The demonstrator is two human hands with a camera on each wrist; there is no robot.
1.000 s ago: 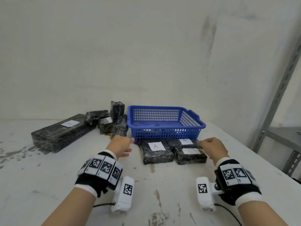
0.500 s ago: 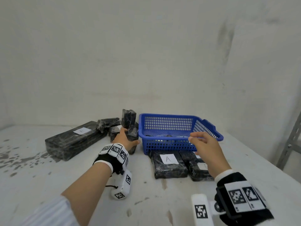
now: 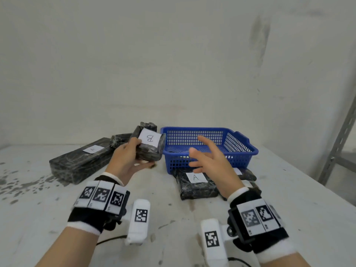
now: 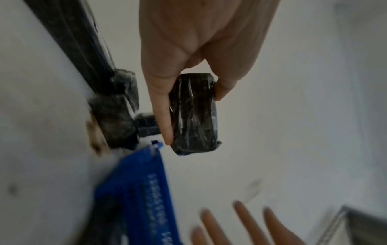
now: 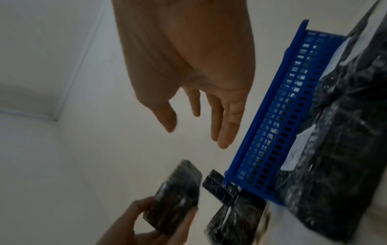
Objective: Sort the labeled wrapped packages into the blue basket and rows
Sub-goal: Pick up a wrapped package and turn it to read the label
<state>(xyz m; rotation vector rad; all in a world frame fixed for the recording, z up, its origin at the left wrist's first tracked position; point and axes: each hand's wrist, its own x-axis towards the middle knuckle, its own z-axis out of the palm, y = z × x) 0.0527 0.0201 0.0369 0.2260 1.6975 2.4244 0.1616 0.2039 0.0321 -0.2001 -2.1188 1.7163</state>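
Overhead, stained white table (image 3: 57, 218) meets white wall (image 3: 173, 64)

Long package (image 3: 81, 160): label letter too faint to read. Right hand (image 3: 212, 162) covers most of two packages behind the A package (image 3: 196, 185); their labels hidden. Blue basket (image 4: 134, 195) blurred in left wrist view.
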